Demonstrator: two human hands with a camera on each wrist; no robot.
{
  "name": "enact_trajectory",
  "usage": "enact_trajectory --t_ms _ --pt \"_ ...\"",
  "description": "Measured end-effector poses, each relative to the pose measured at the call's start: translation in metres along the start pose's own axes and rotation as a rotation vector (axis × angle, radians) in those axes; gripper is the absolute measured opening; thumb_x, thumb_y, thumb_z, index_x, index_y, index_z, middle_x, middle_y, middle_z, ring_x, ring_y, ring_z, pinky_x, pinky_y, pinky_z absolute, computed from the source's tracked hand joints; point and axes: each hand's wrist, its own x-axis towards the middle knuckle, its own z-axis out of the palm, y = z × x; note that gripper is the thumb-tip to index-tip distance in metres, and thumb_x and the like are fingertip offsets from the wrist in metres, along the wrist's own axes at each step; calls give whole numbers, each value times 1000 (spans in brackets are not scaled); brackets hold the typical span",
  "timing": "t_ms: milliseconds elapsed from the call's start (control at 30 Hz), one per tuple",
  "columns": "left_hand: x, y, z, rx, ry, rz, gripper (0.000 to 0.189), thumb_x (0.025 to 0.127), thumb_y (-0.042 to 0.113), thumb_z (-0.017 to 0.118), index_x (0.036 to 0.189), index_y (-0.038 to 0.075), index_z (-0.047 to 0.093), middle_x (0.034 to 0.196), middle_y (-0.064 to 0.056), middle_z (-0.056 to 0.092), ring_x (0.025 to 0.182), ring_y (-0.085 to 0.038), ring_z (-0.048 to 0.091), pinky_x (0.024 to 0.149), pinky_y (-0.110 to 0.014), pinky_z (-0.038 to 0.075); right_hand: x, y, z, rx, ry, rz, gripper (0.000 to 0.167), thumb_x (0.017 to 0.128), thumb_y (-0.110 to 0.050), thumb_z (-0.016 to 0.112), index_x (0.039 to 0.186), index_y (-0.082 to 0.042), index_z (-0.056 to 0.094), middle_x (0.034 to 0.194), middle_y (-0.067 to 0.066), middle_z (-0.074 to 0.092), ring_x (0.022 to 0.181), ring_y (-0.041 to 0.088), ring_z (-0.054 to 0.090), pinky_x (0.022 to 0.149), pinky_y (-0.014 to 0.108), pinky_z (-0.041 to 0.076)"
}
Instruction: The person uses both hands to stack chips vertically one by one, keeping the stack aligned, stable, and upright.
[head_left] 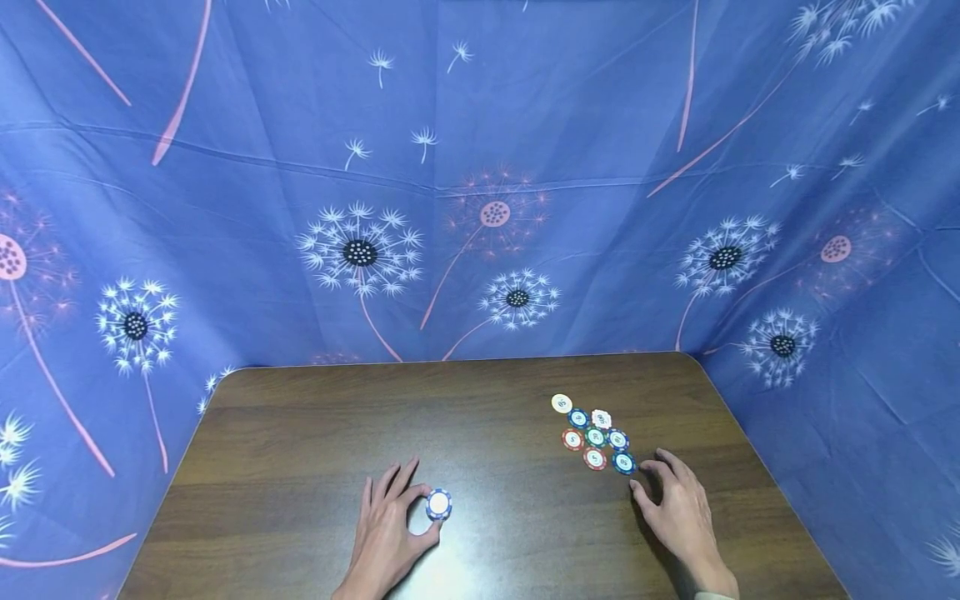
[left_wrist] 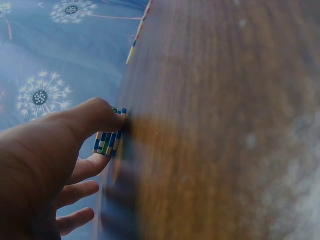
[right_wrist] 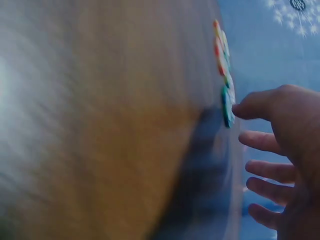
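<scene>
The left hand (head_left: 386,533) pinches a small stack of chips (head_left: 438,504) between thumb and fingers on the wooden table (head_left: 300,433); the right hand (head_left: 678,512), fingers relaxed, rests just beside the loose chips (head_left: 596,437) lying flat to the right

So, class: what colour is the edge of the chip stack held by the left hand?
Blue-and-white striped, clearest in the left wrist view: chip stack, left hand.

Both hands lie low and well apart. The left hand (head_left: 390,533) has its thumb and fingers curled in a pinch. The right hand (head_left: 678,508) is flat, fingers spread loosely, thumb pointing forward.
</scene>
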Motion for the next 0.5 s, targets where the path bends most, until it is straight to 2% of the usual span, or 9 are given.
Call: enact_trajectory --t_ms 233,500 --pt "1 -1 -1 2 -12 -8 38 69 32 93 101 20 79 154 -10 60 144 -41 50 119 -78 27 16 9 -7 -43 -29 -11 40 81 -17 90 111 3 74 138 36 58 127 60 52 100 79 40" --pt "0 -1 0 -4 3 9 37 68 32 94 100 21 78 154 -10 61 143 -41 51 118 -77 27 28 7 -5 -89 -137 24 51 81 -29 92 116 3 73 142 39 54 132 60 49 103 81 38"
